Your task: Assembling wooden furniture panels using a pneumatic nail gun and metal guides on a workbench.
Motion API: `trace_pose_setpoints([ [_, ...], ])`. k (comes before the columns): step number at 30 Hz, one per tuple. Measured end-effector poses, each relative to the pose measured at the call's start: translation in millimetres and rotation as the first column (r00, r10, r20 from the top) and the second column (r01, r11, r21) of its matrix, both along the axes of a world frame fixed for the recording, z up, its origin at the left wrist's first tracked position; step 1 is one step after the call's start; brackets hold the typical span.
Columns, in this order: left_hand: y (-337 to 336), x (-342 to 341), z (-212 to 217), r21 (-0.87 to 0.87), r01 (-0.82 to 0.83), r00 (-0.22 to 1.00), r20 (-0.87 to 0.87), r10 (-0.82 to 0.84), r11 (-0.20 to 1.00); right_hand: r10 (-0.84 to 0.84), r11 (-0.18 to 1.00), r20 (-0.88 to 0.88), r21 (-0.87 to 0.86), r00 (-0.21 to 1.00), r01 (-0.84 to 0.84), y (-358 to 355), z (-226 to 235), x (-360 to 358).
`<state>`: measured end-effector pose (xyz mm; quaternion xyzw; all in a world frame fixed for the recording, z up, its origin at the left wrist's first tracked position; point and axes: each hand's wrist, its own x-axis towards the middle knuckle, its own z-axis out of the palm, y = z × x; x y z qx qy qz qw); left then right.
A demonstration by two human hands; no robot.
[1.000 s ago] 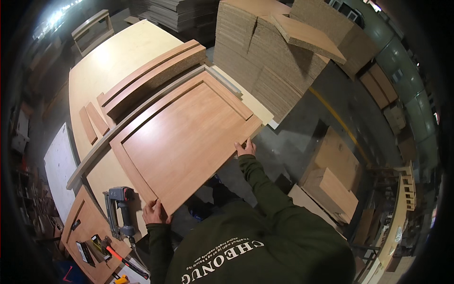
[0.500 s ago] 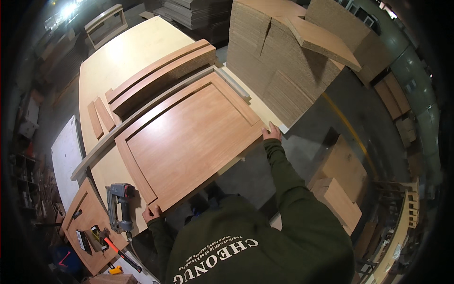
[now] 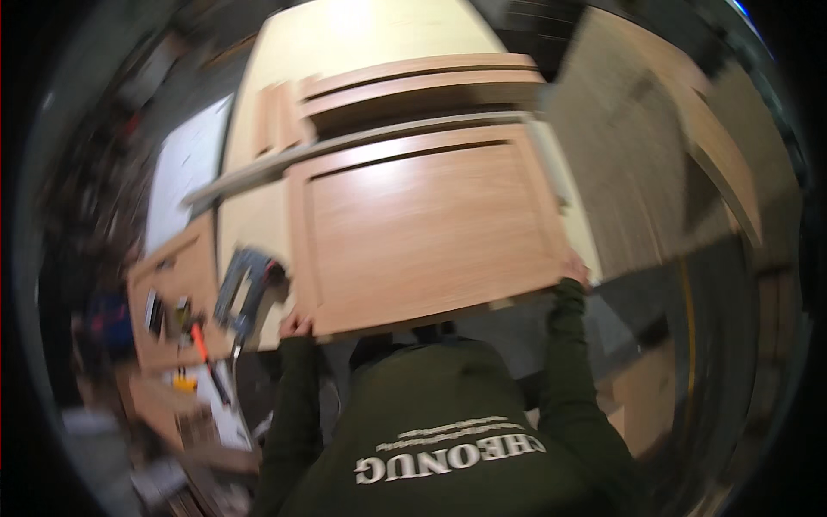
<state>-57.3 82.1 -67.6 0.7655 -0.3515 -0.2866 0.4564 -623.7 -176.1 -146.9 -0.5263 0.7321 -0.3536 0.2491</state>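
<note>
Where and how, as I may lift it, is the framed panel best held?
Probably by both near corners, from the person's side, where the left hand and right hand are: the framed panel is wide and flat, with a wooden strip along its far edge.

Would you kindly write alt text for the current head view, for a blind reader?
A person's left hand and right hand touch the near corners of a framed wooden panel on a pale workbench. A grey power tool lies left of the panel; wooden pieces lie beyond a long rail at its far side.
</note>
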Motion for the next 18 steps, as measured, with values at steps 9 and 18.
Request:
trace_pose_setpoints([
  [9, 8, -31, -4, -0.056, -0.31, 0.951, 0.003, 0.311, 0.949, -0.044, 0.996, 0.109, 0.08, 0.993, 0.035, -2, 57, 11],
  [18, 1, -27, 10, 0.051, -0.293, 0.956, 0.026, 0.292, 0.955, -0.104, 0.99, 0.265, 0.124, 0.959, 0.073, -5, 46, -2],
])
